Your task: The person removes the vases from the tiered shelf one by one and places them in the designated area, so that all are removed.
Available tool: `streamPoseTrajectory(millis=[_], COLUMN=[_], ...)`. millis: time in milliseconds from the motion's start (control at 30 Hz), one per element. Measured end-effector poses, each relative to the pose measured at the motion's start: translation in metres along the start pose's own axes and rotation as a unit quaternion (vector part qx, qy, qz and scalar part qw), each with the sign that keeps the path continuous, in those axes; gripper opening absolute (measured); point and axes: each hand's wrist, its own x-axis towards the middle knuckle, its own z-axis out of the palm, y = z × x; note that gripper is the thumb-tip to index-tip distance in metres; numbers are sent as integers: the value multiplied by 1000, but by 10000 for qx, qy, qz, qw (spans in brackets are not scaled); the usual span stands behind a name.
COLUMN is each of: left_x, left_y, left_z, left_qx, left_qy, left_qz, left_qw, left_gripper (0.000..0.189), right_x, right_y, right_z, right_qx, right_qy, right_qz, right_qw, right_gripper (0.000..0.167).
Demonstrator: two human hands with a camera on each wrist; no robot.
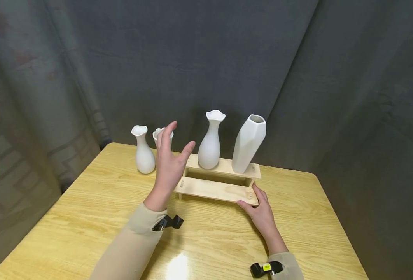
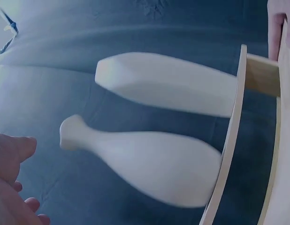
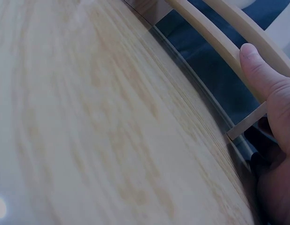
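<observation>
The left hand [image 1: 169, 167] is raised above the worktop [image 1: 308, 233] with its thumb spread wide from the fingers, holding nothing. The right hand [image 1: 262, 214] grips the near right end of a two-tier wooden stand [image 1: 213, 188], its thumb along the front edge of the lower board and its fingers round the end. The stand lies between the hands, reaching from just beside the left wrist to the right hand.

On its upper board, to the right of the left hand, stands a wavy-mouthed white vase [image 1: 210, 149]; a faceted white vase [image 1: 247, 146] stands beyond the right hand. Left of the left hand, a smaller white vase [image 1: 145, 157] stands on the worktop. A scalloped vase [image 1: 155, 136] is partly hidden behind the left hand's fingers. Dark curtains [image 1: 210, 58] hang beyond both hands.
</observation>
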Motion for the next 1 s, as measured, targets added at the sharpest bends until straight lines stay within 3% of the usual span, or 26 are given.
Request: streamPoseTrajectory(millis=[433,700,1000], left_x=[-10,-17,-19], left_y=[0,-17,-29], left_z=[41,65,74], left_qx=[-458,-46,207], left_qy=[-471,-848,-984], left_qz=[-638,-1134,-1229], left_qw=[9958,9899,9873], left_gripper=[77,81,85], right_x=[0,0,1], right_y=[1,4,4], right_z=[1,2,1], right_qx=[16,-2,-11], right_qy=[37,89,81], right_qz=[14,5,20], right_qw=[10000,10000,10000], right_gripper=[103,102,103])
